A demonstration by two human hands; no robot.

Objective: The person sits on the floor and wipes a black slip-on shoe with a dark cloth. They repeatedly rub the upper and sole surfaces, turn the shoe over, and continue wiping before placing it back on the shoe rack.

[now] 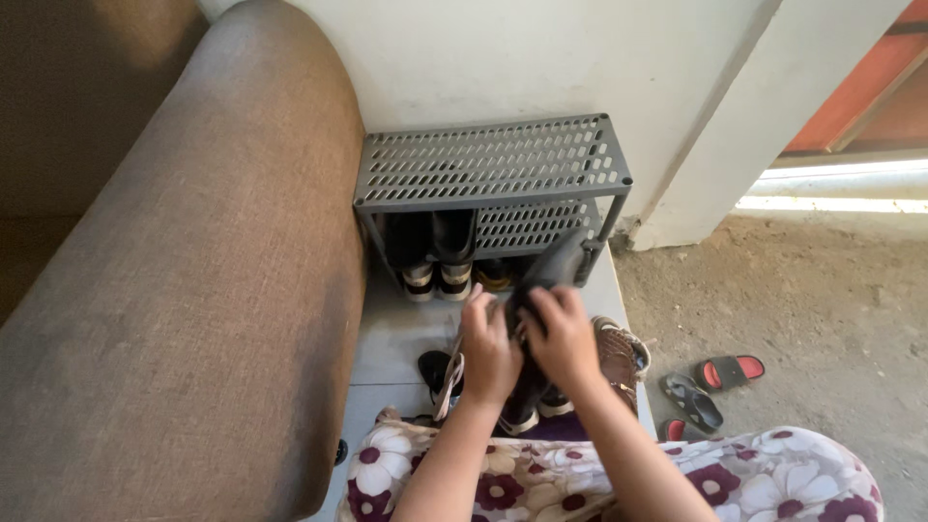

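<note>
- Landmark: grey perforated shoe rack, standing against the white wall. Everything below is placed relative to it.
- Nearest the camera, well in front of the rack: floral garment, white with maroon flowers, across the person's lap. Both forearms come out over it.
- Left hand, in front of the rack's open side: fingers curled over the near side of a dark shoe, closed grip. A light strap of some footwear hangs just below this hand; can't tell whether the hand holds it.
- Right hand, just beside the left one and touching it: fingers wrapped over the top of the same dark shoe, closed grip.
- Dark shoe: held in both hands, off the floor, far end tilted up toward the rack's lower right opening, just short of the rack's front post.
- Under the hands, in front of the rack: more dark shoes with light soles and a brown woven sandal, on a pale floor slab.
- Right of the rack, on the bare concrete floor: red-and-black slipper, grey sandal just beside it.
- Inside the rack, lower tier, left part: a pair of black shoes with white soles, toes out.
- Left of the rack, touching its side: brown fabric sofa arm.
</note>
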